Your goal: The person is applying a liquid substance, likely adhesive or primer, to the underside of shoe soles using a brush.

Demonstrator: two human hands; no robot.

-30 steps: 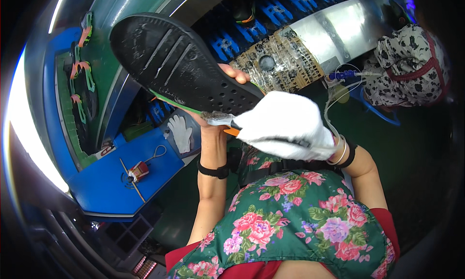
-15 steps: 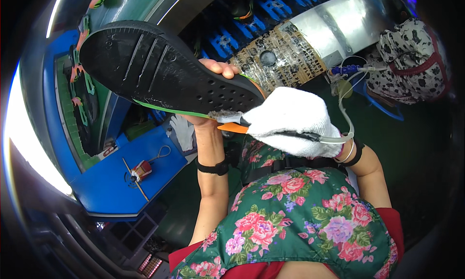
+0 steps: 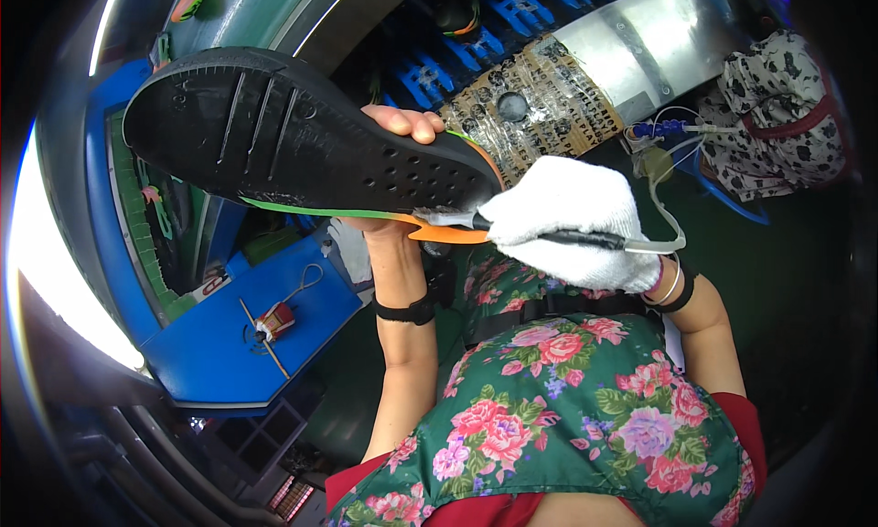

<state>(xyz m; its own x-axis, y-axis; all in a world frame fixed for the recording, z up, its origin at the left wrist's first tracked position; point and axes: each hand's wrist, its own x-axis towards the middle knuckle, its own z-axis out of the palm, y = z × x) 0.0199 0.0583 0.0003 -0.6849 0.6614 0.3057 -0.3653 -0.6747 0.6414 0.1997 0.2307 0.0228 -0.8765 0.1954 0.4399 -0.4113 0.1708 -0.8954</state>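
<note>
A black shoe sole [image 3: 265,134] with a green and orange rim is held up, its underside facing me. Grooves cross its wide end, holes dot its narrow end, and parts look wet. My bare left hand [image 3: 407,123] grips it from behind; the fingers curl over the far edge and the palm is hidden. In a white glove, my right hand [image 3: 576,221] closes round a brush [image 3: 457,220] with a black handle. The pale bristles touch the sole near the narrow end, by the orange rim. A clear tube [image 3: 672,242] runs from the handle's rear end.
Beyond the sole lies a taped cardboard sheet [image 3: 549,106] beside a metal plate [image 3: 654,38]. A spotted cloth bundle [image 3: 782,106] is at far right. On the blue table [image 3: 210,358] at left lie a small red object [image 3: 274,321] with a stick and a white glove [image 3: 352,253].
The sole has shifted slightly left in my left hand. The brush has moved a little right along the rim, toward the narrow end. Orange and green pieces at far left have changed position.
</note>
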